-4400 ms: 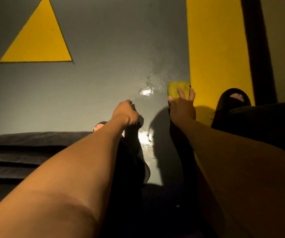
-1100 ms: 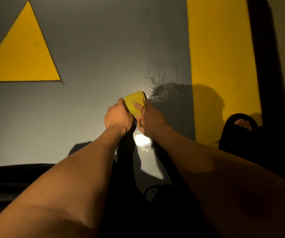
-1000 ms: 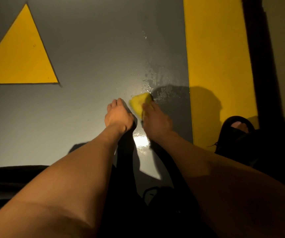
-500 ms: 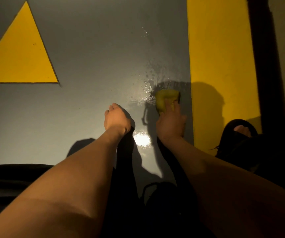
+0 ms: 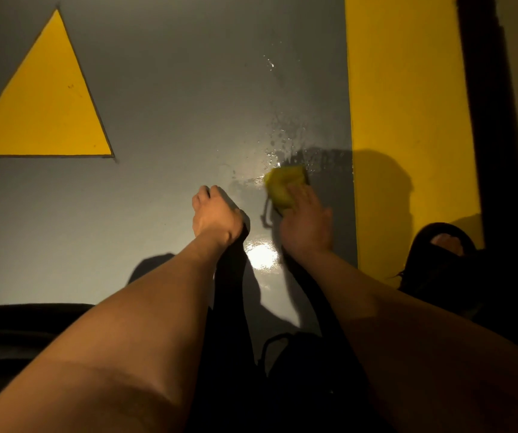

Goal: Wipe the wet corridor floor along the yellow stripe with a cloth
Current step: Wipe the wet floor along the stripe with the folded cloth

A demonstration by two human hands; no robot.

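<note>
You are crouching over the grey corridor floor [image 5: 164,98], with the yellow stripe [image 5: 407,104] running up its right side and a yellow triangle [image 5: 42,110] painted well off to the left. A dark sandal [image 5: 438,245] is sitting at the stripe's near end.

Between the stripe and your hands, the wet patch [image 5: 286,135] is showing as droplets and a sheen, reaching up the floor beyond the cloth. A bright glare spot [image 5: 262,254] is shining between your wrists.

Your right hand [image 5: 307,223] is pressing the yellow cloth [image 5: 286,185] flat with straight fingers laid over its near half, gripping nothing. Half a second ago the cloth was lying closer to the stripe; it is now swinging back leftward, so you are working sideways strokes across the same band rather than advancing. The droplets farther up are looking untouched, which suggests the wiping is only partly done.

Your left hand [image 5: 215,215] is bracing on the floor just left of the cloth, fingers curled under and holding nothing.

No containers are showing here: no bucket, basin or bin.
</note>
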